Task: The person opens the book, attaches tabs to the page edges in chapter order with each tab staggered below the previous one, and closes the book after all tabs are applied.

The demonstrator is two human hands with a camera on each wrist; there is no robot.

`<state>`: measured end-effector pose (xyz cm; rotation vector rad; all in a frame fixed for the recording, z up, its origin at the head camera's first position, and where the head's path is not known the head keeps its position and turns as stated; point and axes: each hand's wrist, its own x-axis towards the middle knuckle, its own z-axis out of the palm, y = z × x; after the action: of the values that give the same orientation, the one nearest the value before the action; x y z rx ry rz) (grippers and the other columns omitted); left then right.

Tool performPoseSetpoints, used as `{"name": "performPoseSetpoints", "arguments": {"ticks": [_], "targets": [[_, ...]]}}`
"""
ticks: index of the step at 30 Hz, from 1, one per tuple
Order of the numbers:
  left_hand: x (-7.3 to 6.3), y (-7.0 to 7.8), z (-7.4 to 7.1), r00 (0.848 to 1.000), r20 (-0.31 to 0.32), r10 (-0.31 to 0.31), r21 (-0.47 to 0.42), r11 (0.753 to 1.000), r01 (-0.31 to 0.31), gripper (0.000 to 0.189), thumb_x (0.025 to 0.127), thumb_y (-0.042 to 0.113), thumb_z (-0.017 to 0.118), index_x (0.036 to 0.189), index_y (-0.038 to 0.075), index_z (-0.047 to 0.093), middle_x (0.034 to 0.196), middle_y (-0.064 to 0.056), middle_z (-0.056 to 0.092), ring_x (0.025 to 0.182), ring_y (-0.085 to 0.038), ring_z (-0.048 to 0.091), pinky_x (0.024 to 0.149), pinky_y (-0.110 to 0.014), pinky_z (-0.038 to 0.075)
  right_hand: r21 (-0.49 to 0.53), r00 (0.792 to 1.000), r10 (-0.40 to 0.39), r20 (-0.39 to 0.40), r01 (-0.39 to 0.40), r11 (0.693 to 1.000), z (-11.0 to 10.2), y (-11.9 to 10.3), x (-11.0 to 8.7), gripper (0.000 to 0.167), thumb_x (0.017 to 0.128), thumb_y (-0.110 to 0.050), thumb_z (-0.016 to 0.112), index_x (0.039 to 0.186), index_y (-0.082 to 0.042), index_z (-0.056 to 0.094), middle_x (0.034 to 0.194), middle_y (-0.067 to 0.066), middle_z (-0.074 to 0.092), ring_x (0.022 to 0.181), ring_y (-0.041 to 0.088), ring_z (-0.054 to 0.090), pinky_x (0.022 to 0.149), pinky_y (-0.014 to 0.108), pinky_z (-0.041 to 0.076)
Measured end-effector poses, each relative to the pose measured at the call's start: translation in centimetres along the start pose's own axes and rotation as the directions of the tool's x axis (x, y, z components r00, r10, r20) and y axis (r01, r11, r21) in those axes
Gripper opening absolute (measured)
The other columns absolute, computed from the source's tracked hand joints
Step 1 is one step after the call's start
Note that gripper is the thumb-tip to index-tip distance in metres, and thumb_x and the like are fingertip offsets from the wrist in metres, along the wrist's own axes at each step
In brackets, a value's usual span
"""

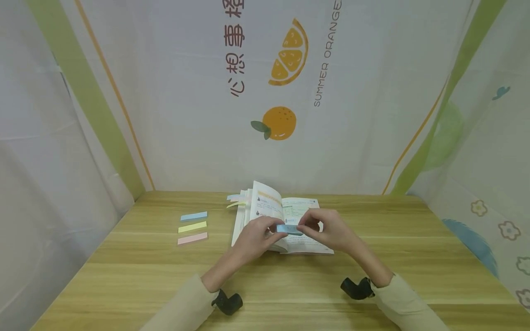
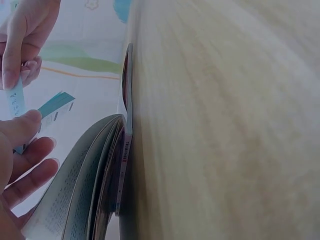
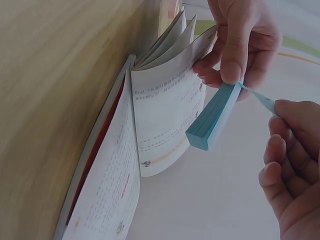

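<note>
Over an open book [image 1: 304, 247], my left hand [image 1: 254, 236] pinches a pad of blue sticky notes [image 3: 212, 120] between thumb and fingers. My right hand [image 1: 331, 227] grips the free end of a single blue sticky note [image 3: 262, 101] between thumb and forefinger. That strip is lifted away from the pad, its other end still at the pad near my left thumb. In the left wrist view, small dark writing shows on the strip. The book's left-hand pages stand up in a curve beside my left hand, while the right side lies flatter.
Blue [image 1: 193, 215], yellow [image 1: 192, 227] and pink [image 1: 192, 238] sticky note pads lie in a column on the wooden table [image 1: 145, 276], left of the book. Coloured tabs [image 1: 237, 203] stick out from the book's left edge. A printed curtain [image 1: 198, 151] hangs behind the table.
</note>
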<state>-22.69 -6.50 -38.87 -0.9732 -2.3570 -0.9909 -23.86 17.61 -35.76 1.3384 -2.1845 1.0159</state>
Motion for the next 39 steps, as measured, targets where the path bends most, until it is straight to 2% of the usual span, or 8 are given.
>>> {"name": "performPoseSetpoints", "arguments": {"ticks": [6,15,22,29,32,34,37,39], "targets": [[-0.1,0.0,0.1,1.0,-0.004,-0.007,0.006,1.0,0.007,0.017,0.088,0.017,0.079,0.102,0.006,0.075,0.085,0.0,0.069,0.076,-0.014,0.062,0.069,-0.024,0.053,0.001,1.0,-0.029,-0.008,0.029,1.0,0.0,0.0,0.0,0.02,0.086,0.005,0.076,0.087,-0.013,0.069,0.074,-0.007,0.062,0.063,0.005,0.051,0.051,0.029,0.046],[-0.2,-0.1,0.3,0.999,0.006,-0.035,0.012,0.999,0.035,0.016,0.088,0.017,0.08,0.1,0.008,0.076,0.085,0.002,0.07,0.076,-0.01,0.061,0.068,-0.023,0.051,0.003,0.998,-0.066,-0.013,0.066,0.998,0.1,0.3,-0.1,0.021,0.083,0.006,0.078,0.088,-0.012,0.069,0.074,-0.006,0.063,0.063,0.005,0.052,0.052,0.024,0.046],[-0.2,-0.3,0.4,0.999,0.01,-0.05,0.018,0.999,0.049,0.016,0.088,0.018,0.08,0.101,0.008,0.077,0.085,0.001,0.071,0.076,-0.012,0.063,0.068,-0.023,0.052,0.004,0.995,-0.093,-0.02,0.093,0.996,0.3,0.5,-0.1,0.022,0.082,0.007,0.079,0.088,-0.011,0.068,0.073,-0.005,0.063,0.062,0.007,0.052,0.051,0.026,0.046],[-0.2,-0.3,0.5,0.996,0.014,-0.084,0.013,0.996,0.084,0.015,0.089,0.018,0.08,0.099,0.008,0.077,0.081,0.003,0.069,0.073,-0.008,0.06,0.066,-0.022,0.051,-0.001,0.994,-0.109,-0.017,0.109,0.994,0.3,0.7,-0.1,0.023,0.082,0.008,0.078,0.089,-0.012,0.068,0.074,-0.005,0.063,0.063,0.006,0.052,0.052,0.026,0.047],[-0.1,-0.5,0.5,0.995,0.015,-0.101,0.005,0.995,0.101,0.014,0.089,0.017,0.079,0.1,0.008,0.077,0.082,0.002,0.07,0.072,-0.007,0.061,0.071,-0.03,0.055,0.002,0.993,-0.115,-0.025,0.115,0.993,0.3,0.8,0.0,0.021,0.082,0.007,0.078,0.09,-0.01,0.068,0.076,-0.004,0.064,0.064,0.006,0.053,0.053,0.025,0.047],[-0.1,-0.6,0.4,0.993,0.015,-0.117,0.001,0.993,0.117,0.014,0.088,0.016,0.079,0.099,0.007,0.077,0.081,0.002,0.07,0.071,-0.008,0.061,0.086,-0.044,0.056,0.001,0.992,-0.12,-0.044,0.12,0.993,0.2,0.9,0.0,0.022,0.081,0.008,0.079,0.091,-0.008,0.068,0.077,-0.003,0.064,0.063,0.007,0.053,0.053,0.025,0.047],[-0.3,-0.9,0.5,0.989,0.026,-0.144,-0.004,0.99,0.144,0.018,0.089,0.019,0.079,0.101,0.006,0.075,0.078,0.003,0.069,0.07,-0.009,0.062,0.1,-0.063,0.044,0.008,0.99,-0.119,-0.073,0.119,0.993,-0.1,1.2,0.0,0.025,0.079,0.01,0.08,0.091,-0.008,0.068,0.077,-0.003,0.064,0.063,0.009,0.054,0.055,0.022,0.047],[-0.3,-1.0,0.5,0.986,0.045,-0.158,-0.018,0.987,0.159,0.02,0.089,0.022,0.078,0.101,0.007,0.074,0.075,0.004,0.068,0.07,-0.01,0.062,0.105,-0.071,0.033,0.011,0.989,-0.122,-0.082,0.123,0.992,-0.2,1.4,-0.1,0.02,0.082,0.007,0.079,0.091,-0.006,0.068,0.077,-0.003,0.064,0.062,0.009,0.053,0.055,0.022,0.046]]}}
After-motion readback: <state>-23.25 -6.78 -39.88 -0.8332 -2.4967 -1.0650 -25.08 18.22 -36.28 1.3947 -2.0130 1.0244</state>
